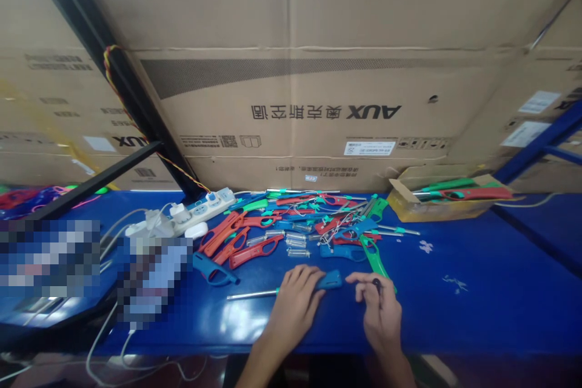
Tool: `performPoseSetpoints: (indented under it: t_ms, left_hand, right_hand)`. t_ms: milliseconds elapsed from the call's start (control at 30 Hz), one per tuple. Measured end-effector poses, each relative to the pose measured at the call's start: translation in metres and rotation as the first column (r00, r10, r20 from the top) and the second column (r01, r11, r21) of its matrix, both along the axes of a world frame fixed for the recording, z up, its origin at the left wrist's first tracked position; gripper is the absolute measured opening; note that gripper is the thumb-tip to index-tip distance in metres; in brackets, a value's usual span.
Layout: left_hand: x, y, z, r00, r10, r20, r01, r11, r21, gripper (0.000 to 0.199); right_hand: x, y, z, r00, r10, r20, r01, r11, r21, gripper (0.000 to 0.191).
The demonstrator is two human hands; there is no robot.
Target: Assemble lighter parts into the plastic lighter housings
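Note:
My left hand [296, 303] is closed over a blue long-nosed lighter [331, 279], pressing it near the front of the blue table. Its metal tube [252, 294] sticks out to the left, with a green collar by my fingers. Just right of the lighter's handle end is my right hand [381, 309], curled, its index finger reaching toward the handle. A small dark round-ended thing [376, 283] shows between its thumb and fingers; its kind is unclear. Beyond the hands lie several small clear fuel tanks [297, 244], and a blue lighter shell half [348, 251].
A heap of red, green and blue lighter parts [254, 248] spreads behind my hands. An open carton [436, 211] with lighters stands at the back right. To the left are a power strip [200, 212], cables and a blurred phone [157, 282]. Large cardboard boxes [291, 85] wall the back.

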State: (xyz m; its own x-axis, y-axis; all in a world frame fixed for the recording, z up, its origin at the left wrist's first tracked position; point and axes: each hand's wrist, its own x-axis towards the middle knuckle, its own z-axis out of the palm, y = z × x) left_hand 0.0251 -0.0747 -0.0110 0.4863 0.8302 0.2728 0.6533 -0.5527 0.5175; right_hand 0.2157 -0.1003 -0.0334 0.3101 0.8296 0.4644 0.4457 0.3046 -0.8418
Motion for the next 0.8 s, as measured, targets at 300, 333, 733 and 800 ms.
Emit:
performPoseSetpoints:
  t_ms: [300,333,733,800]
  left_hand:
    - [-0.001,0.0,-0.001,1.0,0.003,0.0,-0.003,1.0,0.017,0.027]
    - [-0.001,0.0,-0.001,1.0,0.003,-0.001,-0.003,1.0,0.015,0.027]
    - [-0.001,0.001,-0.002,1.0,0.005,-0.003,-0.005,1.0,0.006,0.027]
    - [0.0,0.001,-0.002,1.0,0.004,-0.003,-0.004,1.0,0.009,0.027]
  right_hand:
    - [-0.012,-0.003,0.011,0.995,-0.012,-0.1,0.01,1.0,-0.027,0.019]
    - [-0.012,-0.003,0.012,0.994,-0.015,-0.109,0.013,1.0,-0.026,0.019]
    - [-0.015,-0.003,0.001,0.978,-0.066,-0.197,0.065,0.998,-0.01,0.025]
    - [-0.011,-0.003,-0.002,0.97,-0.083,-0.23,0.091,0.996,0.022,0.026]
